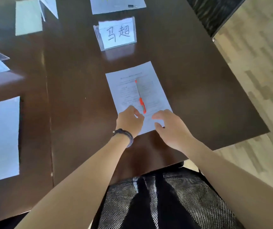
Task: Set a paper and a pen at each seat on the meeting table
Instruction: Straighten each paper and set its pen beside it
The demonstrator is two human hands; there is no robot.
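Observation:
A printed sheet of paper (149,83) lies on the dark wooden meeting table (190,90) in front of a name card. A grey pen with an orange clip and tip (140,96) rests lengthwise on the sheet. My left hand (129,120) hovers over the sheet's near left corner, fingers loosely curled, just short of the pen's near end. My right hand (172,128) lies over the sheet's near right corner with fingers spread. Neither hand holds anything.
A clear name card stand (116,34) stands beyond the sheet. Other sheets lie at the near left (0,139), far left (27,18) and far side (116,4), the last bearing a pen. A mesh office chair (165,200) sits below me. The table's edge runs along the right.

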